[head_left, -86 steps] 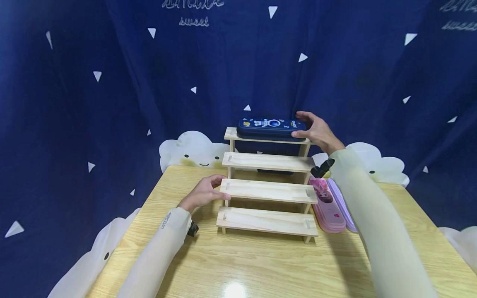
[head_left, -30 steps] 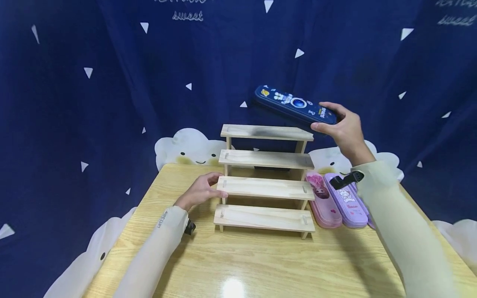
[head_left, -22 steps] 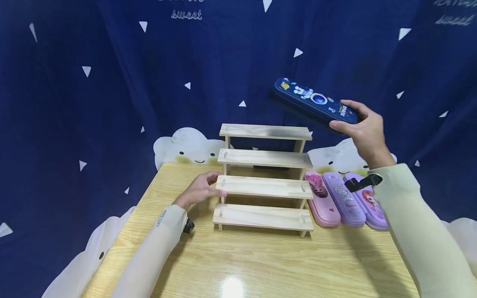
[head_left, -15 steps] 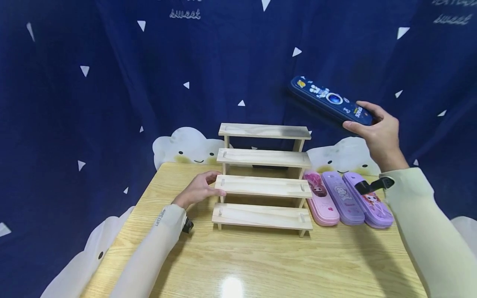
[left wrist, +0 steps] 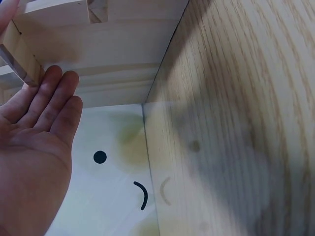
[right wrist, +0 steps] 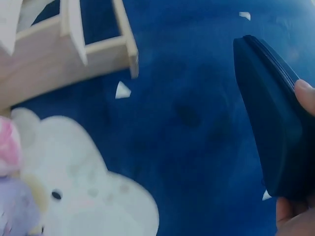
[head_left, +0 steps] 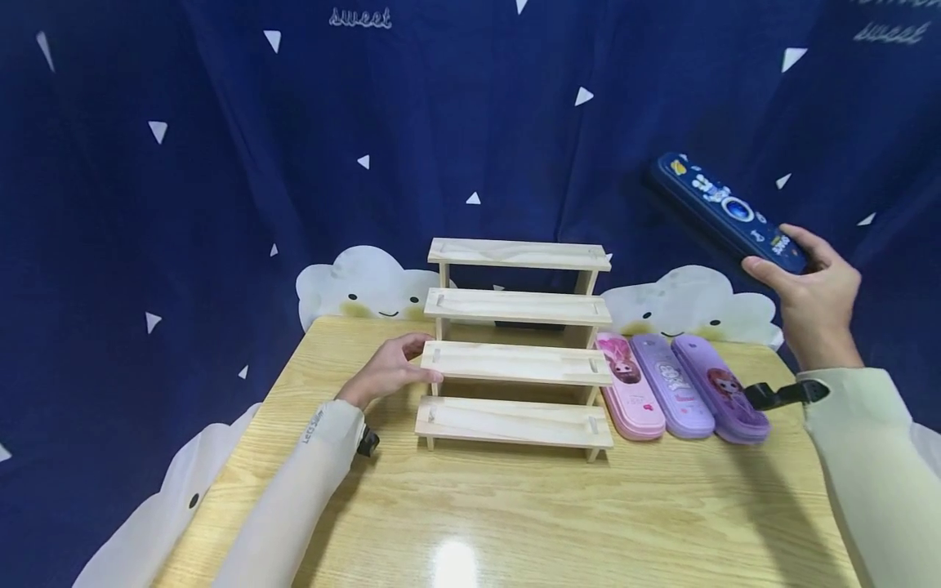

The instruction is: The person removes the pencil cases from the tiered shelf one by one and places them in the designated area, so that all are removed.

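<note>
My right hand (head_left: pixel 819 302) grips a dark blue pencil case (head_left: pixel 728 208) by one end, thumb at the near side and fingers at the far side. Its lid carries an astronaut print, and the case is raised in the air at the right, tilted. In the right wrist view the zipped side of the pencil case (right wrist: pixel 270 113) shows. My left hand (head_left: pixel 390 371) holds the left end of a four-step wooden display shelf (head_left: pixel 515 363) at its second-lowest board, thumb at the front edge. The left wrist view shows fingers (left wrist: pixel 61 98) against the wooden upright (left wrist: pixel 22 56).
Right of the shelf, a pink pencil case (head_left: pixel 632 392), a lilac one (head_left: pixel 672 388) and a purple one (head_left: pixel 720 392) lie side by side on the wooden table (head_left: pixel 515 514). Behind hangs a navy curtain (head_left: pixel 470 122) with white clouds and triangles.
My right hand has lifted the dark blue pencil case off the top step and carried it right, past the shelf, tilting it. My left hand keeps its place on the shelf.
</note>
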{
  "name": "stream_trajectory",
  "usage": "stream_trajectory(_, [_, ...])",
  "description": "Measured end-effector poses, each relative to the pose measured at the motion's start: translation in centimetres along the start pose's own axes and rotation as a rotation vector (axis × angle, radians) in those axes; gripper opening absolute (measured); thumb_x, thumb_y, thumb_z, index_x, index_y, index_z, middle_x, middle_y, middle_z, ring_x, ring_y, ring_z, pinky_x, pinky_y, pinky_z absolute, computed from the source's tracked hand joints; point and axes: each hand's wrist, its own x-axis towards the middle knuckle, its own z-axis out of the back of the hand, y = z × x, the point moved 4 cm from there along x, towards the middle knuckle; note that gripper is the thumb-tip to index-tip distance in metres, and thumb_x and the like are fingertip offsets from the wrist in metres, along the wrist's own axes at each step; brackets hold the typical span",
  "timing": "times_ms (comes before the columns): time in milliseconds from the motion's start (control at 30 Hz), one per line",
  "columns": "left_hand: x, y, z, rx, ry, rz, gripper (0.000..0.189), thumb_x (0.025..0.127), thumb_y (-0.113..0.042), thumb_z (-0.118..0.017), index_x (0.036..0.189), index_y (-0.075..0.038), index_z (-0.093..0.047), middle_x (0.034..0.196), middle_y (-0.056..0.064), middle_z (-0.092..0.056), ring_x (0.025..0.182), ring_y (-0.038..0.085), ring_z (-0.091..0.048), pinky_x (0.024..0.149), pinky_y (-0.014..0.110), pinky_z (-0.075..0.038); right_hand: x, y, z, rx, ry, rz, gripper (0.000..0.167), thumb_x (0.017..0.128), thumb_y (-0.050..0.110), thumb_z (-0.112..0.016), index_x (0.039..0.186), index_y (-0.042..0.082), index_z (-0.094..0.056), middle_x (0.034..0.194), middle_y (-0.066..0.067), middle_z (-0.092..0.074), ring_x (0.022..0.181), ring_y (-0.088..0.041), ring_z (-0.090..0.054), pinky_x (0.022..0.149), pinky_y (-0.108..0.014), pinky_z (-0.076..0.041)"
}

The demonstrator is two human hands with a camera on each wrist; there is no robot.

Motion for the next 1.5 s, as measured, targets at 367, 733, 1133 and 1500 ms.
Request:
stream_trajectory(367, [0.3,0.1,0.2,0.011,0.001,-0.019,0.071,0.076,-0.023,-0.089,0.138,-0.009,-0.057,0.131,0.013,-0.067,0.125,0.031,-0.061,0.114,0.051,-0.044,-1.6,-4.4,6.7,-0.144,-0.297,-0.152,0.072,0.074,0.003,-0.088,0.137,0.024,-0.063,0.141,0.006,-0.053,0.127,-0.009,-0.051,0.108,-0.011,-0.044])
stream_trajectory(733, [0.5,0.2,0.3,-0.002,0.011,-0.016,0.075,0.076,-0.026,-0.089,0.14,-0.008,-0.055,0.136,0.015,-0.064,0.13,0.034,-0.058,0.118,0.054,-0.039,-4.0,-11.7,13.1,-0.386,-0.447,-0.458,0.084,0.069,0.025,-0.095,0.142,0.039,-0.056,0.147,0.017,-0.045,0.119,0.002,-0.048,0.104,-0.012,-0.04])
stream_trajectory(1133, [0.1,-0.1,0.7,0.006,0.011,-0.008,0.073,0.077,-0.024,-0.089,0.14,-0.009,-0.055,0.137,0.014,-0.064,0.132,0.035,-0.056,0.119,0.056,-0.037,-5.0,-16.2,15.6,-0.736,-0.315,-0.55,0.094,0.079,0.056,-0.08,0.157,0.025,-0.038,0.16,-0.011,-0.041,0.133,-0.026,-0.046,0.106,-0.02,-0.042])
stream_trajectory(1500, [0.5,0.1,0.0,0.017,0.03,0.018,0.075,0.08,-0.013,-0.085,0.144,-0.001,-0.05,0.142,0.021,-0.06,0.134,0.04,-0.054,0.12,0.059,-0.035,-5.3,-17.9,16.8,-0.88,-0.196,-0.556,0.099,0.085,0.059,-0.07,0.159,0.008,-0.029,0.161,-0.026,-0.035,0.146,-0.045,-0.035,0.122,-0.057,-0.029])
